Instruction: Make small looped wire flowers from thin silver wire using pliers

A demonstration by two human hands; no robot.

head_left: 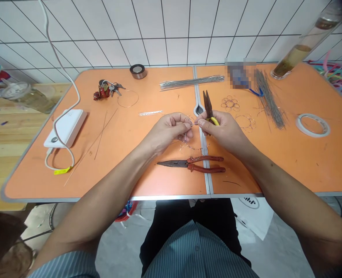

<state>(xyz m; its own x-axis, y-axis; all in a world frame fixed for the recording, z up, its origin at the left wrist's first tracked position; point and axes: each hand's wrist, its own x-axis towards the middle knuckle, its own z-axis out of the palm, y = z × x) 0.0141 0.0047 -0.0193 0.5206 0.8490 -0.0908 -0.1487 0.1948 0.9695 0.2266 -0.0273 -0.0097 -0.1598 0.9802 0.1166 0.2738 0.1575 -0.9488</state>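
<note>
Between both hands is a thin, bent wire piece (185, 136) with small loops. My left hand (179, 125) pinches it from the left, fingertips pressed together. My right hand (214, 123) pinches its other end and also has yellow-handled pliers (208, 105) tucked in it, their dark jaws pointing away from me. A looped wire strand (198, 148) hangs or lies just below the hands; which one is unclear. Nearer the front edge lie red-handled long-nose pliers (188, 164). Flower-shaped wire rings (230, 103) rest right of my right hand.
Bundles of straight wire (192, 82) lie at the back. Around them are black tape (137, 71), keys (111, 88), a white power bank (65, 128) with a cable, a white tape roll (313, 125) and a leaning glass bottle (292, 60).
</note>
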